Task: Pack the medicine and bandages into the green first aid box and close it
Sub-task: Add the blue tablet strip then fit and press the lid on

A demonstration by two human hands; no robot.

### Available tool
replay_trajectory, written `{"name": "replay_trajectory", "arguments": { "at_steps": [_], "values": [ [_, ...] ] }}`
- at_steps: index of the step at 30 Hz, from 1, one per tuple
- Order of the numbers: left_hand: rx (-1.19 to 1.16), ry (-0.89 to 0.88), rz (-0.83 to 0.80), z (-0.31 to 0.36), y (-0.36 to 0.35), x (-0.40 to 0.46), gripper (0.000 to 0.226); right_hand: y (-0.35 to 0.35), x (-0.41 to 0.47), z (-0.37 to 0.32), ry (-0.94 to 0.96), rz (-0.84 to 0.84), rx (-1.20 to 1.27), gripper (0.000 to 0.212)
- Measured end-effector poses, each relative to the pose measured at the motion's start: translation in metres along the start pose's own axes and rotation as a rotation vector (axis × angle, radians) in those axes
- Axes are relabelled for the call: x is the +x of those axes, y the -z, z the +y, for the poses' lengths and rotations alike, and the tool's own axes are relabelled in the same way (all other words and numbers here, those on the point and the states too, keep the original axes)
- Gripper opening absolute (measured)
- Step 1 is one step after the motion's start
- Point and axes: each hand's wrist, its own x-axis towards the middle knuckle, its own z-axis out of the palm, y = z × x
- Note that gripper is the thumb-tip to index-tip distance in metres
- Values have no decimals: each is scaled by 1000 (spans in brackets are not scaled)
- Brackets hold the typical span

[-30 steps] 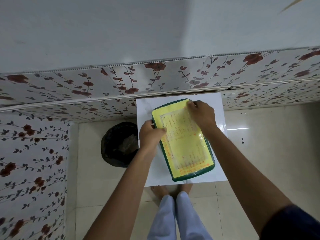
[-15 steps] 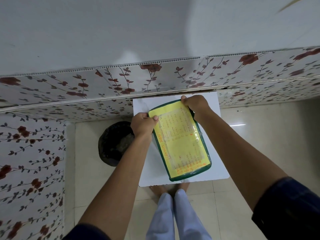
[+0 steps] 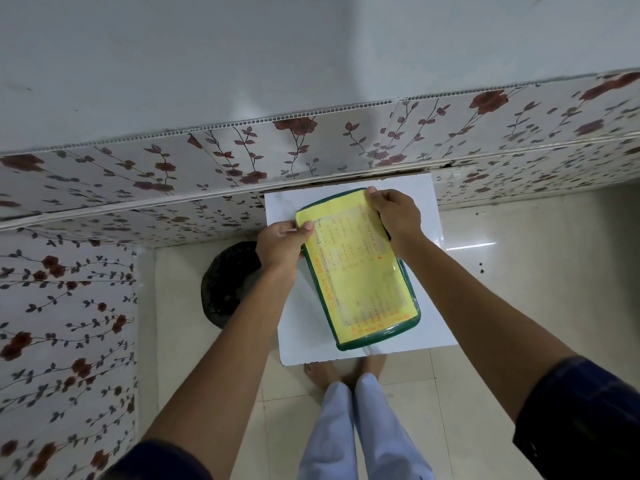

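The green first aid box (image 3: pixel 414 318) lies flat on a small white table (image 3: pixel 429 237), its lid down and covered by a yellow printed sheet (image 3: pixel 360 275). My left hand (image 3: pixel 280 245) grips the box's far left corner, thumb on the yellow sheet. At the far right corner my right hand (image 3: pixel 396 216) holds the edge, fingers curled over it. No medicine or bandages are in sight; the inside of the box is hidden.
The white table stands against a wall with red flower panels (image 3: pixel 242 161). A dark round bin (image 3: pixel 225 282) sits on the floor left of the table. My feet (image 3: pixel 343 368) and light trousers are below the table's near edge.
Both hands slid from the box's middle sides up to its far corners. The box stays flat on the table, shifted slightly.
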Motion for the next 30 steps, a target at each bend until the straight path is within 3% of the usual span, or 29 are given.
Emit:
{"name": "replay_trajectory", "arguments": {
  "at_steps": [4, 11, 18, 24, 30],
  "values": [
    [101, -6, 100, -50, -15, -38, 44, 11, -44, 57, 83, 98, -205, 47],
    [7, 42, 443, -95, -51, -76, 50, 6, -79, 104, -33, 307, -223, 54],
    [66, 89, 486, -101, -51, -66, 45, 5, -71, 108, -40, 347, -224, 47],
    [111, 111, 496, -102, -52, -64, 47, 10, -69, 108, 51, 234, -563, 21],
    [96, 117, 497, -105, -52, -63, 49, 15, -69, 107, 88, 173, -657, 26]
  ]
}}
